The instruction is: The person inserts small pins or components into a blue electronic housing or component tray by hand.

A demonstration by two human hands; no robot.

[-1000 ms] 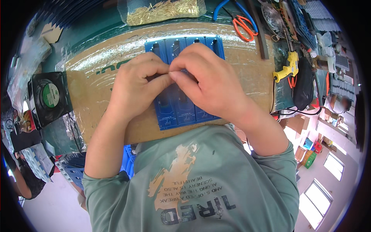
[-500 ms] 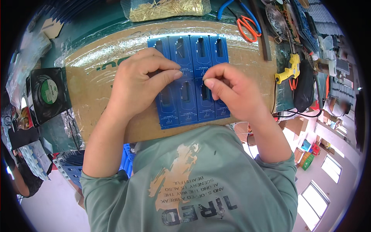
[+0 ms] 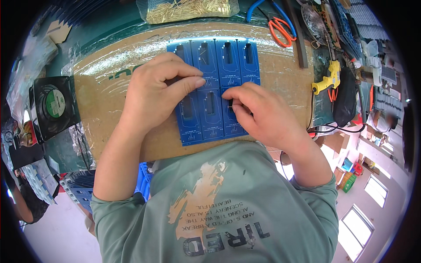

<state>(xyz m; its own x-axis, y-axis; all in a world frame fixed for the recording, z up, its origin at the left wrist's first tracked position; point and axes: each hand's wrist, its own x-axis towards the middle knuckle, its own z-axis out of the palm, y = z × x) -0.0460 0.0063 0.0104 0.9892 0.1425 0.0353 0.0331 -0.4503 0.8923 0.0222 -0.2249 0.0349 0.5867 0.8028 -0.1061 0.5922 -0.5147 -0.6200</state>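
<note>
A blue circuit-board panel, divided into several sections with oblong slots, lies on the cardboard in front of me. My left hand hovers over its left half, thumb and forefinger pinched at the middle rows; whatever sits between the tips is too small to make out. Over the right half, my right hand is curled, its thumb and forefinger close together above a lower slot. A tiny pale sliver shows by those fingertips, but its kind is unclear. Thin pin-like pieces lie in an upper slot. My right hand hides the panel's lower right part.
Brown cardboard covers the green bench. Beyond the panel sits a clear bag of gold-coloured pins. Pliers with blue and orange handles, a dark metal bar and a yellow glue gun lie right; a black fan stands left.
My right hand has moved slightly down and left, its forefinger now reaching further over the panel. The left hand has barely shifted and keeps its pinch.
</note>
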